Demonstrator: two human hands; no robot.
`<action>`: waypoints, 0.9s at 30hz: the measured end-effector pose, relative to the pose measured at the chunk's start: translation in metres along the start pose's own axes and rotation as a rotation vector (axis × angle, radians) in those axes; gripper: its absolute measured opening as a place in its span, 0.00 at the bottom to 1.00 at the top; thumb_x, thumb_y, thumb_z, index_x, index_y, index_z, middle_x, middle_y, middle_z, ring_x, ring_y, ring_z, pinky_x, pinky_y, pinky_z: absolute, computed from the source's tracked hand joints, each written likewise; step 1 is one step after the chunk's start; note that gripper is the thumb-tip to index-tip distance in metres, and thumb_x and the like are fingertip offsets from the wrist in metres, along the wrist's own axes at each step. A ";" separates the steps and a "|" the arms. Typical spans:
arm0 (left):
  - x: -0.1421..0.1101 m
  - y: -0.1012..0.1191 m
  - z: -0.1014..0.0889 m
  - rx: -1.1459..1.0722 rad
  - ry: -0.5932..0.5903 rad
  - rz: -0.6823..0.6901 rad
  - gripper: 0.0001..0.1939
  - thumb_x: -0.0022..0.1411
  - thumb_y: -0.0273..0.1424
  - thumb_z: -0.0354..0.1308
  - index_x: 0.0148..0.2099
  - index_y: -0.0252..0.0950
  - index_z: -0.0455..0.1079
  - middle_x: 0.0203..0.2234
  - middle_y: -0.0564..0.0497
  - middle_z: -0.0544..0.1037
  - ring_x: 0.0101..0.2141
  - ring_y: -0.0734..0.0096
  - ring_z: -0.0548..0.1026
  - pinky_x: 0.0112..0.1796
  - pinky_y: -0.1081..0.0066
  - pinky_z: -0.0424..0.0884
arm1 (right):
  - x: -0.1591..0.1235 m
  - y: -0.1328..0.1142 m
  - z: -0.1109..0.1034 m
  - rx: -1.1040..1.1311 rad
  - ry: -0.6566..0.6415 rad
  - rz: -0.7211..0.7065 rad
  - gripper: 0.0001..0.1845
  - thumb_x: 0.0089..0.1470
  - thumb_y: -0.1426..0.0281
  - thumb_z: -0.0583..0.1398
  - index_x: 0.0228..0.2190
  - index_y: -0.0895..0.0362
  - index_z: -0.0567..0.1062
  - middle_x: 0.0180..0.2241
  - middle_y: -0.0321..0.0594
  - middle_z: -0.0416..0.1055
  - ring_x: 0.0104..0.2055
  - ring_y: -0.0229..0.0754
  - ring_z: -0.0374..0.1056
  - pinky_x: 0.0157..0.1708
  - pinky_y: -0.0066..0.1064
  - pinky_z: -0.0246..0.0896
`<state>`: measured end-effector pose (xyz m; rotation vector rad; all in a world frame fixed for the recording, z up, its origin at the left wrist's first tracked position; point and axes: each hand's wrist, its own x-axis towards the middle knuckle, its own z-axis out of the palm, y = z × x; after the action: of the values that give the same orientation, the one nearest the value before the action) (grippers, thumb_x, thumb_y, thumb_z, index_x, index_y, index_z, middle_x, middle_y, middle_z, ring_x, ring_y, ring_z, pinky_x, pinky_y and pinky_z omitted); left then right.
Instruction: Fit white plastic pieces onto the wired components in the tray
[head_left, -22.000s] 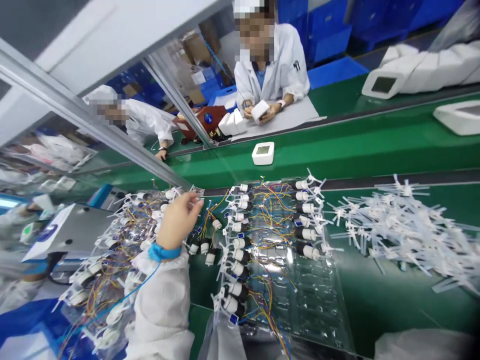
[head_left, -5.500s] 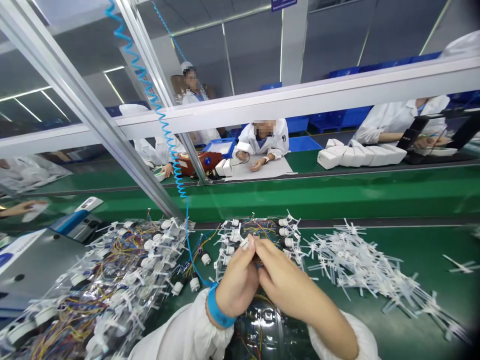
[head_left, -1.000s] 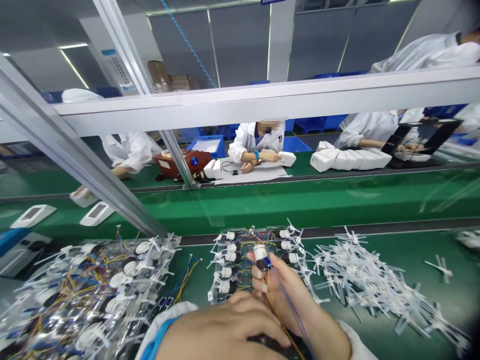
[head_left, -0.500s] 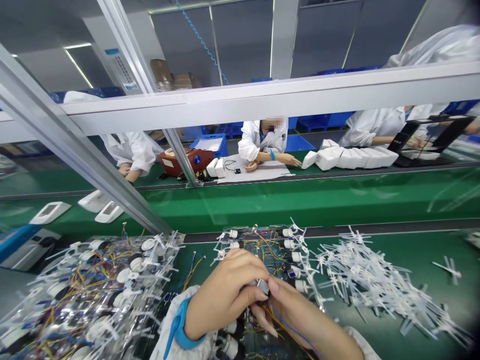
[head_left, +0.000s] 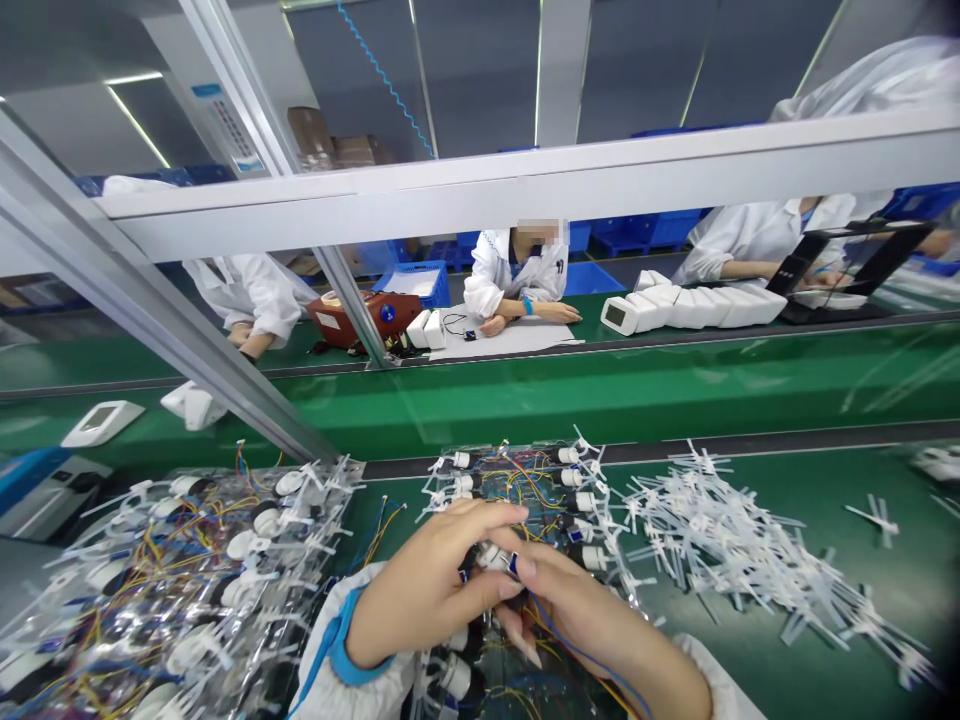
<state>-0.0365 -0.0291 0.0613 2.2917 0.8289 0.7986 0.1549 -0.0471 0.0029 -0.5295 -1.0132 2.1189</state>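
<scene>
My left hand [head_left: 435,575], with a blue strap at the wrist, curls its thumb and fingers around a small white-and-black cylindrical part [head_left: 493,557]. My right hand [head_left: 581,605] meets it from the other side, thumb and fingers closed on the same part beside a small dark blue tag [head_left: 514,563]. Blue, yellow and orange wires [head_left: 600,668] trail from it under my right hand. Beneath both hands lies a clear plastic tray [head_left: 517,490] with similar wired cylinders in two columns, white bow-like pieces at their outer ends. My fingers hide part of the held cylinder.
White, propeller-like plastic pieces [head_left: 739,530] lie heaped at right. Another tray of wired parts [head_left: 187,580] spreads at left. Beyond runs a green conveyor [head_left: 480,400] with white devices. Co-workers sit across it, behind a metal frame [head_left: 480,190]. A blue-topped machine [head_left: 45,490] stands far left.
A second ago my right hand held the cylinder upright, with my left hand low in front. Now both hands close around it. Across the line, a co-worker's hand has left a white device.
</scene>
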 end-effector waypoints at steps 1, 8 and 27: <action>0.000 -0.001 0.000 0.009 -0.006 0.001 0.27 0.69 0.32 0.61 0.66 0.44 0.58 0.46 0.49 0.81 0.50 0.61 0.76 0.53 0.62 0.69 | 0.000 0.001 -0.002 -0.014 0.008 0.002 0.25 0.60 0.46 0.63 0.32 0.57 0.72 0.21 0.33 0.66 0.19 0.33 0.58 0.18 0.23 0.52; 0.005 0.000 0.001 0.038 -0.033 0.009 0.23 0.71 0.39 0.57 0.65 0.44 0.60 0.46 0.47 0.80 0.47 0.60 0.76 0.50 0.59 0.71 | 0.004 -0.003 -0.004 -0.197 -0.045 -0.022 0.27 0.64 0.45 0.58 0.32 0.57 0.72 0.20 0.30 0.63 0.18 0.33 0.57 0.19 0.24 0.52; -0.001 -0.018 -0.014 0.163 -0.028 0.018 0.30 0.71 0.49 0.53 0.68 0.42 0.55 0.61 0.41 0.67 0.61 0.52 0.63 0.61 0.51 0.60 | -0.088 -0.123 -0.145 -0.936 0.826 0.603 0.19 0.68 0.56 0.51 0.46 0.55 0.72 0.54 0.49 0.74 0.36 0.49 0.79 0.21 0.27 0.63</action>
<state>-0.0533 -0.0142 0.0578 2.4502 0.8910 0.7281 0.3556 0.0123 0.0170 -2.1603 -1.3613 1.4233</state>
